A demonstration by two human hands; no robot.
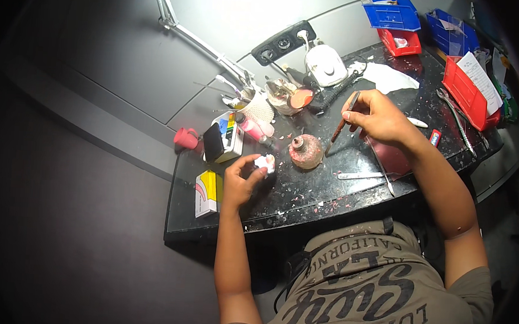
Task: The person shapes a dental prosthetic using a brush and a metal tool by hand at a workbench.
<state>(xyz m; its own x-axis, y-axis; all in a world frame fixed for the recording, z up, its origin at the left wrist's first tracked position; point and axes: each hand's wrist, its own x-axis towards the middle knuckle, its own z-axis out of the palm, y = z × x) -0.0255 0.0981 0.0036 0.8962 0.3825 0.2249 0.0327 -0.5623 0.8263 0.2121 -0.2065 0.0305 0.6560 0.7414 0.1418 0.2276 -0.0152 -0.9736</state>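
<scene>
My left hand (240, 183) pinches a small white plaster-like piece with a pinkish patch (265, 163) between thumb and fingers, just above the table's left part. In my right hand (382, 117) is a slim brown-handled tool (336, 132), held like a pen with its lower end pointing down. That end is close to the right side of a squat round glass burner bottle (306, 154), stained pink, with a narrow neck. The tool's exact tip is too small to make out. Neither hand touches the bottle.
Metal spatula-like tools (361, 176) lie on the black table (304, 209) before me. Left stand a yellow-white box (207, 193), a pink mug (186, 138) and a pink bottle (253, 129). Behind are a white device (326, 65) and a lamp arm (204, 50); red bins (463, 91) stand right.
</scene>
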